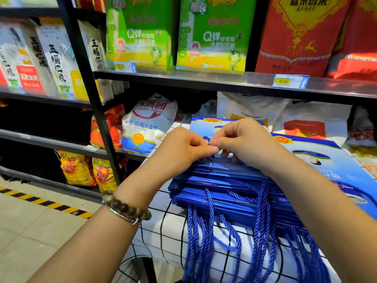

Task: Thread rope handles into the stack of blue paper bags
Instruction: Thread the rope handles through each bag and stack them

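Nearest: blue rope handles (206,231) are hanging off the front edge of the table (163,231), a white top w/ black wire grid, dangling in loose loops below the rim. They are running out of the stack of blue paper bags (224,193), which is lying flat on the table, folded tops toward the person, fanned a bit at the near edge.

Left hand (183,148), w/ a bead bracelet (126,209) on the wrist, and right hand (244,139) are meeting over the top bag of the stack. Fingers (213,149) of both hands are curling in & pinching a short rope end (206,138) between them, just above the top bag's folded edge; other right fingers are touching the bag underneath.

To the right, more blue bags (326,160) are lying flat, overlapping the stack's far side.

Left of the table, tiled floor (30,231) is giving open room, w/ a yellow-black stripe (47,203) running along the shelf base.

Beyond: a black shelf unit (204,78) is standing close behind the table. Lower levels are holding a white flour sack (146,123) & yellow bags (75,168). Upper level is carrying green boxes (140,31), red bags (299,35) and a price tag (290,81) on its front lip.
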A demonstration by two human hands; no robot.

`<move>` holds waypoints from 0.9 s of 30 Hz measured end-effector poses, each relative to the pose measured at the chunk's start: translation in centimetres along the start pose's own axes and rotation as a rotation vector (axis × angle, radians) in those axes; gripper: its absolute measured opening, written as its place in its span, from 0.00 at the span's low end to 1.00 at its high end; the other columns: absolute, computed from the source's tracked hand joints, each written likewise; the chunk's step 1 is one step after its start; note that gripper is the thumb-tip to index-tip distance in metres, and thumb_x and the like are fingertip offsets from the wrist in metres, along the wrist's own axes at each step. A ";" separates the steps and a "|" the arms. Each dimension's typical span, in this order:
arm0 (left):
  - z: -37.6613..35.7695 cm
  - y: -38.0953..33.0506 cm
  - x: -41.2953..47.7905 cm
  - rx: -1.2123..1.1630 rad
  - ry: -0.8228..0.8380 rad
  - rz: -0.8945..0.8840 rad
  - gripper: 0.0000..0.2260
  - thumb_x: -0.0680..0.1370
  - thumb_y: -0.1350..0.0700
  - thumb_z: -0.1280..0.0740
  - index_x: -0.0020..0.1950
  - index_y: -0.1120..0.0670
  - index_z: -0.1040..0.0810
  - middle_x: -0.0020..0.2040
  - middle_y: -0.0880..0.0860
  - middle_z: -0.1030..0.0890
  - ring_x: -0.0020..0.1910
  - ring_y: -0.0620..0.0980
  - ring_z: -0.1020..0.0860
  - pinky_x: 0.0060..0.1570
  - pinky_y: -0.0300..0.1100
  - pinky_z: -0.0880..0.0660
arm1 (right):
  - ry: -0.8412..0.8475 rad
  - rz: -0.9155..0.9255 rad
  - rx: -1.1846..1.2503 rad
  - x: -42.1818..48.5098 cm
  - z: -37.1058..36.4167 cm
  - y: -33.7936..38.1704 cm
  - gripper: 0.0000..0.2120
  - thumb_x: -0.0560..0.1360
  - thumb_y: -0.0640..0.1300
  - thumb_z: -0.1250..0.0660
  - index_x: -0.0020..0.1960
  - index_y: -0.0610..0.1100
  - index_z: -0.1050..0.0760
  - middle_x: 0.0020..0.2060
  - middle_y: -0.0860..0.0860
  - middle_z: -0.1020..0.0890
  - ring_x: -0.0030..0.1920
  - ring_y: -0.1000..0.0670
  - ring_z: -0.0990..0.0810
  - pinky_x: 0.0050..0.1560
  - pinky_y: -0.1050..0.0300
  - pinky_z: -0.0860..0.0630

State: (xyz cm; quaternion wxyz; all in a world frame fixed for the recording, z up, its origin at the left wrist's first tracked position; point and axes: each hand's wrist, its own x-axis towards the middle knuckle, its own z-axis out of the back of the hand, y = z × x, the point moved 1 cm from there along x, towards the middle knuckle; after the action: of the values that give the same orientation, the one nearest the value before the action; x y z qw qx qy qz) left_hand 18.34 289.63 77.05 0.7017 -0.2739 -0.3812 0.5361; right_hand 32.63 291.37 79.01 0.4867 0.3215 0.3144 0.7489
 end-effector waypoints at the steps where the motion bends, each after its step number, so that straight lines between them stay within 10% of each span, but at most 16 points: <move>1: 0.2 0.0 -0.3 -0.008 -0.011 -0.016 0.05 0.71 0.55 0.29 0.35 0.52 0.19 0.30 0.48 0.20 0.30 0.39 0.29 0.31 0.31 0.33 | -0.002 0.001 -0.012 0.0 -0.1 -0.1 0.06 0.71 0.40 0.32 0.37 0.41 0.20 0.24 0.51 0.22 0.22 0.61 0.26 0.24 0.63 0.31; 7: 1.6 1.7 -2.0 -0.008 0.012 0.018 0.06 0.69 0.58 0.27 0.45 0.53 0.16 0.43 0.47 0.16 0.41 0.38 0.21 0.46 0.32 0.25 | 0.022 0.004 -0.030 0.1 -0.9 -0.9 0.13 0.72 0.42 0.31 0.28 0.48 0.25 0.23 0.53 0.23 0.22 0.59 0.27 0.29 0.62 0.31; 27: 1.5 2.0 -1.8 0.155 -0.027 -0.115 0.05 0.68 0.55 0.26 0.43 0.53 0.16 0.38 0.42 0.18 0.40 0.40 0.21 0.45 0.37 0.25 | 0.097 -0.019 -0.033 -0.2 -0.5 -1.3 0.13 0.74 0.42 0.34 0.31 0.45 0.25 0.28 0.50 0.20 0.25 0.59 0.26 0.27 0.67 0.29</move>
State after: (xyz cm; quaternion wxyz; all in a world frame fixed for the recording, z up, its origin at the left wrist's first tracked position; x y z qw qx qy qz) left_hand 15.74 288.39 75.82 0.7452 -0.1894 -0.3630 0.5263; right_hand 32.97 291.57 77.70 0.4830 0.2739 0.3284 0.7641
